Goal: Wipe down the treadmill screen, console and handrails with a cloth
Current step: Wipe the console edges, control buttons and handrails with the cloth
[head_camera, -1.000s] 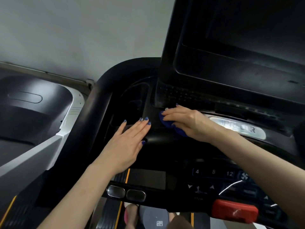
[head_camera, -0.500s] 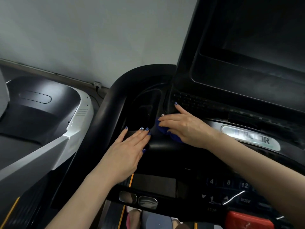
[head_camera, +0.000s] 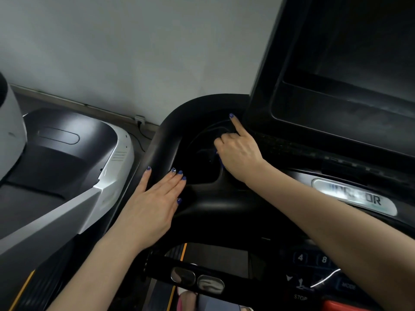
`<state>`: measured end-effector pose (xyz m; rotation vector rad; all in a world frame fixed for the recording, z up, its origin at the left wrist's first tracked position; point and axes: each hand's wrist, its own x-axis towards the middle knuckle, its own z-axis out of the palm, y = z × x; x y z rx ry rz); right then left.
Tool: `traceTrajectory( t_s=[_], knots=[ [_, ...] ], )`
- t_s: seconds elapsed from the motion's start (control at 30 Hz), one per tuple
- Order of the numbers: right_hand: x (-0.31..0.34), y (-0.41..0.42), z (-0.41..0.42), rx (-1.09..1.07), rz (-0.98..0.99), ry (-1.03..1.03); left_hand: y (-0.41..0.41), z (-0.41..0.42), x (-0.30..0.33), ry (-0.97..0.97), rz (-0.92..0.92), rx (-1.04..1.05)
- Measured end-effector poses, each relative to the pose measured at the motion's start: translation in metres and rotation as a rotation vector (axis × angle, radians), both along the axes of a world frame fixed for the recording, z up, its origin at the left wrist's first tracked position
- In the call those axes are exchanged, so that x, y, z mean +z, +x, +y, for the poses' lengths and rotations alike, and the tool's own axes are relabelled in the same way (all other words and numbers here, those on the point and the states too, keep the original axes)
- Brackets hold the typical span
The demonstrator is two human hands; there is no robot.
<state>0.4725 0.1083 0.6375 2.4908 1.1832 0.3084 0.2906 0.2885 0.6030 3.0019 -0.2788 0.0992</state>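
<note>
Down in the left cup well, right hand point(head_camera: 238, 153) has moved off the console point(head_camera: 224, 207) w/ the cloth point(head_camera: 221, 162), fingers bunched round it, prob. wiping inside. Left hand point(head_camera: 152, 205) stays flat, holding nothing, so console edge looks done.

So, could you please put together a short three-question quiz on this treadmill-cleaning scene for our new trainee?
1. True or false: the left hand lies flat with straight fingers on the black console.
2. Which hand holds the blue cloth? A) left hand B) right hand C) neither
3. Fill in: the right hand's one straightened finger points up towards the dark ______ housing.

Key
1. True: it rests open beside the curved handrail, gripping nothing.
2. B: the cloth shows only as a small blue edge under the curled fingers, inside the recessed cup holder.
3. Screen: the fingertip lies near its lower left corner.
</note>
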Motion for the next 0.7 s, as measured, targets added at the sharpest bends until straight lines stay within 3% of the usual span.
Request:
traceTrajectory(
  t_s=[0.1, 0.2, 0.33, 0.47, 0.7],
  knots=[
    [0.002, 0.004, 0.006, -0.008, 0.032, -0.047, -0.001, 0.001, -0.001, 0.008, 0.002, 0.005],
    [-0.005, 0.009, -0.010, 0.118, 0.178, -0.032, -0.003, 0.000, -0.002, 0.009, 0.000, 0.005],
    [-0.002, 0.006, -0.042, 0.257, 0.501, 0.191, -0.007, 0.001, -0.003, 0.008, -0.018, 0.007],
    [0.011, 0.002, -0.072, 0.157, 0.847, 0.336, -0.010, 0.002, -0.006, 0.010, -0.015, 0.012],
    [-0.001, -0.015, -0.035, 0.339, 0.983, 0.276, -0.016, 0.003, -0.002, 0.023, -0.015, -0.008]
  ],
)
